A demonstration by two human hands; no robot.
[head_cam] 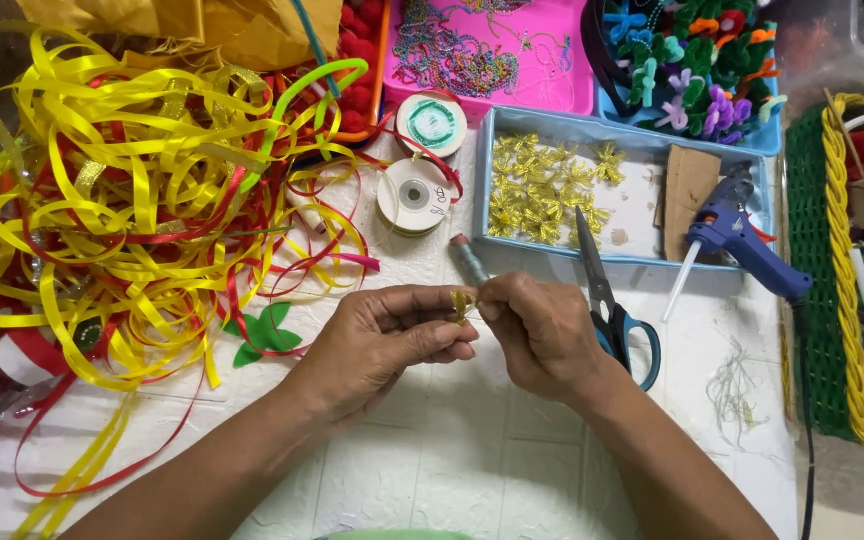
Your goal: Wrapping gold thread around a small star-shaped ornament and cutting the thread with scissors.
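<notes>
My left hand [387, 335] and my right hand [542, 335] meet over the middle of the white table [432, 470]. Together they pinch a small gold ribbon piece [462, 303] between their fingertips. Just behind the fingers a small grey tube with a red end [468, 260] lies on the table. To the right of my right hand lie scissors with blue handles [612, 300], partly under the wrist. A light blue tray [632, 135] behind the hands holds several finished gold ribbon bows [542, 190].
A big tangle of yellow and red ribbons [122, 190] fills the left. Two ribbon spools [417, 160] sit behind the hands. A blue glue gun [742, 235] rests at the tray's right. A pink tray [492, 50], a blue tray of pipe-cleaner flowers [692, 70] and a green basket [832, 270] ring the back and right.
</notes>
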